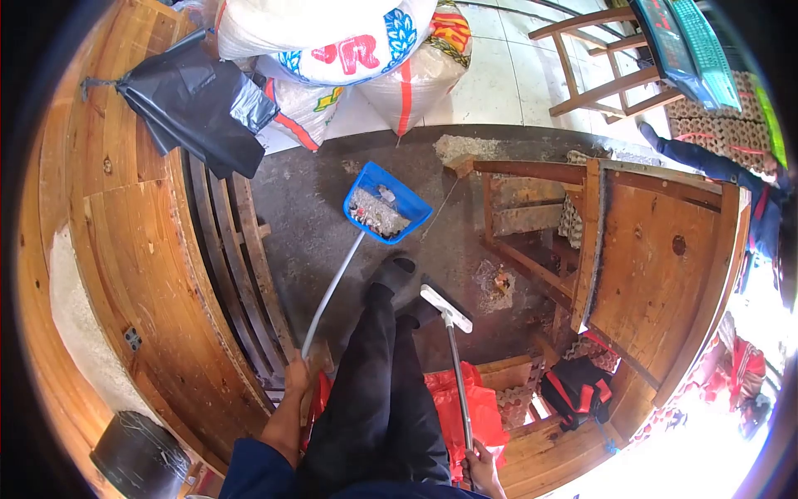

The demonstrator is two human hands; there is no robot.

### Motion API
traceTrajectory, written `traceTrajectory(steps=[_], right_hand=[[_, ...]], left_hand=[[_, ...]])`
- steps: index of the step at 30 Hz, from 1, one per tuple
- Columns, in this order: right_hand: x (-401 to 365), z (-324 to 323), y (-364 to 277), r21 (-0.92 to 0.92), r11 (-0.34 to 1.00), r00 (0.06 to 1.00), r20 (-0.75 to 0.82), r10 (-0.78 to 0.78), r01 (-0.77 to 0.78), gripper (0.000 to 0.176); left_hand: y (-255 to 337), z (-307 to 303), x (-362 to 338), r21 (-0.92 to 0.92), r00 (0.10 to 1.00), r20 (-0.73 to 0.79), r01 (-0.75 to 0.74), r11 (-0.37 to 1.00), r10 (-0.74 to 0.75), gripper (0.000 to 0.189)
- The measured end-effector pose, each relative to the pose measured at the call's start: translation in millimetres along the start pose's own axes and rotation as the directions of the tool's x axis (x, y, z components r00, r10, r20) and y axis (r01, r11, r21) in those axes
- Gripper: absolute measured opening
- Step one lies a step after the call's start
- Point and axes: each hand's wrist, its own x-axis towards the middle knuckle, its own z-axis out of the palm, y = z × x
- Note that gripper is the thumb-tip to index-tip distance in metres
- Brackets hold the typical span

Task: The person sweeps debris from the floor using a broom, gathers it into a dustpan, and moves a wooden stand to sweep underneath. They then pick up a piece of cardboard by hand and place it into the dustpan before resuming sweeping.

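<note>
A long-handled blue dustpan (417, 205) rests on the dark floor ahead of my feet, with pale grains and bits of litter inside. Its thin grey handle slants back to my left hand (297, 376), which is wrapped round the end. My right hand (484, 470), low in the view, grips the metal pole of a broom (446, 308). The broom's white head is down beside my shoe, and its dark bristles show only in part. A small heap of litter (497, 281) lies on the floor to the right of the broom head.
Full white sacks (349, 50) stand ahead, near a black plastic bag (199, 100). A wooden counter (141, 274) curves along the left; a wooden table (657, 258) is at right. Red plastic bags (474, 407) and a black-red backpack (573, 391) lie close to my right. Another person's sleeve (769, 212) shows at far right.
</note>
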Motion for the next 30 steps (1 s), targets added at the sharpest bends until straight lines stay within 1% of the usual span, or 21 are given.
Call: traceTrajectory(steps=[2,4,8,11,13,14,16,17,19,23,25,28,30], right_hand=[[1.6,-0.9,1.3,0.002,1.000,1.000,-0.003,0.000,0.000,0.039],[3.0,1.1,-2.2,-0.007,1.000,0.999,-0.051,0.016,-0.016,0.041],[-1.8,6.6,-17.3,0.037,0.999,0.998,-0.056,0.000,0.002,0.043],[1.5,4.9,-18.8,0.008,1.000,0.998,-0.067,-0.009,0.010,0.041],[3.9,4.3,-18.8,0.036,0.999,0.996,-0.090,0.018,-0.015,0.039],[4.7,3.2,-18.0,0.040,0.999,0.996,-0.091,0.014,-0.010,0.039],[7.4,0.9,-15.7,0.041,0.999,0.998,-0.060,0.015,-0.012,0.036],[8.4,-1.4,-12.2,0.045,0.999,0.998,-0.057,0.006,-0.004,0.036],[10.9,-3.8,-9.4,0.059,0.998,0.999,-0.045,0.022,-0.019,0.034],[0.6,-5.2,-5.8,0.068,0.997,0.998,-0.056,0.033,-0.029,0.034],[-5.4,-4.8,-4.5,0.118,0.993,0.999,-0.028,0.017,-0.013,0.036],[-15.9,-6.1,-0.5,0.196,0.981,0.999,-0.027,0.020,-0.014,0.039],[-21.9,-6.0,1.8,0.247,0.969,0.999,-0.027,0.029,-0.022,0.039]], left_hand=[[4.5,-4.7,-6.8,-0.022,1.000,-0.004,-0.009,1.000,0.009,0.028],[10.7,-9.3,-9.5,-0.066,1.000,0.008,0.009,0.998,-0.008,0.026],[11.5,-5.8,-3.4,-0.106,0.999,0.021,-0.022,0.994,0.025,0.025],[17.5,-6.4,2.7,-0.123,0.998,-0.019,-0.058,0.991,0.056,0.024],[20.6,-1.7,9.1,-0.006,0.997,-0.048,-0.068,0.998,0.067,0.025],[20.2,1.3,13.8,-0.006,0.996,-0.050,-0.074,0.997,0.073,0.025],[21.9,1.4,21.7,0.095,1.000,0.023,-0.015,0.995,0.013,0.024],[20.3,-1.1,20.0,0.095,1.000,0.014,-0.020,0.995,0.019,0.024],[24.9,-15.5,13.7,0.105,0.999,0.047,0.000,0.994,-0.005,0.024],[32.1,-22.9,3.0,0.128,0.999,0.022,-0.046,0.991,0.044,0.024],[42.0,-26.6,-0.7,0.119,0.998,0.000,-0.065,0.991,0.066,0.022],[66.9,-41.7,-15.6,0.128,0.997,-0.001,-0.081,0.988,0.082,0.022],[70.3,-47.7,-18.7,0.154,0.994,-0.002,-0.112,0.982,0.113,0.023]])
